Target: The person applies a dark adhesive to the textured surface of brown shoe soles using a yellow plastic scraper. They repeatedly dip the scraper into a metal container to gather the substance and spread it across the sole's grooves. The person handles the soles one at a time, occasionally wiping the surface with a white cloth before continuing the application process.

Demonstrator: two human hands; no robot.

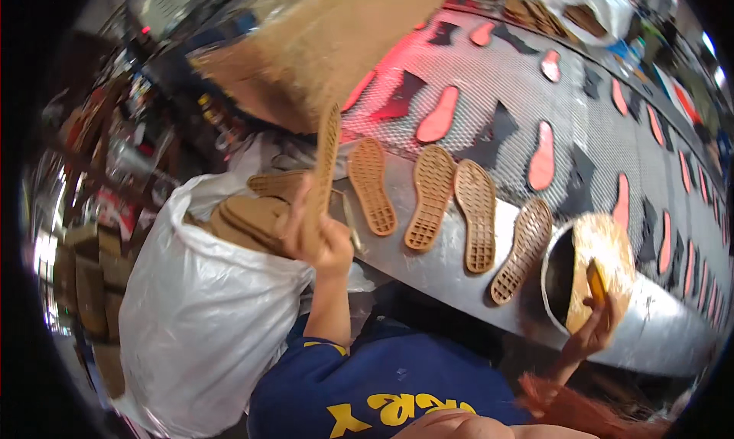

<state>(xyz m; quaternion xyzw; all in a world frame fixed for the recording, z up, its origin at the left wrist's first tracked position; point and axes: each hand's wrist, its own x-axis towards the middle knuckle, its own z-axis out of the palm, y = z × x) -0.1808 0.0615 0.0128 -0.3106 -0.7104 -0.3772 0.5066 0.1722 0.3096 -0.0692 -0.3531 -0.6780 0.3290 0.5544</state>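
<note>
My left hand is raised above the edge of a white sack and grips a tan shoe sole, held on edge with its gridded side partly showing. At the right, my right hand is closed around a short yellow handle; whether it ends in a brush I cannot see. That handle lies against a round tub crusted with glossy amber stuff, its inside dark. Between my hands, several tan soles lie gridded side up on the metal ledge, among them one sole near the middle.
The white sack at the left holds more tan soles. Beyond the metal ledge, a mesh belt carries rows of pink insole-shaped pieces and black cut pieces. A large brown sheet overhangs the belt's left end.
</note>
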